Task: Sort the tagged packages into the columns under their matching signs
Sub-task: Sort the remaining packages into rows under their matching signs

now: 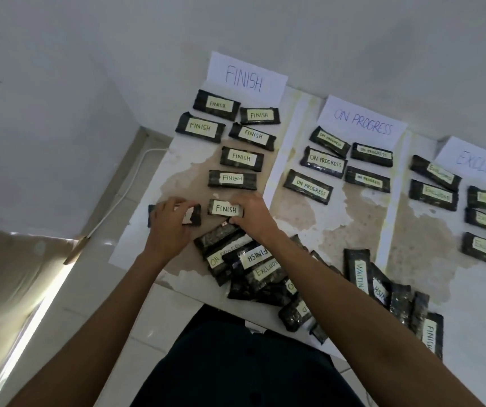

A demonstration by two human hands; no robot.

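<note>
Three paper signs lean on the wall: FINISH [244, 79], ON PROGRESS [363, 124] and EXCLUDED [480, 164]. Several dark packages with pale tags lie in a column under each. My right hand [250, 214] grips the right end of a FINISH package [224, 208] at the bottom of the FINISH column. My left hand [169, 218] curls over another dark package [193, 215] to its left, hiding its tag. A loose pile of unsorted packages [244, 259] lies just below my hands, with tags reading ON PROGRESS, FINISH and EXCLUDED.
More unsorted packages [382, 286] are scattered along the near edge of the stained white table [303, 218]. A white cable [124, 198] runs down the floor at the left. White paper strips [282, 151] separate the columns.
</note>
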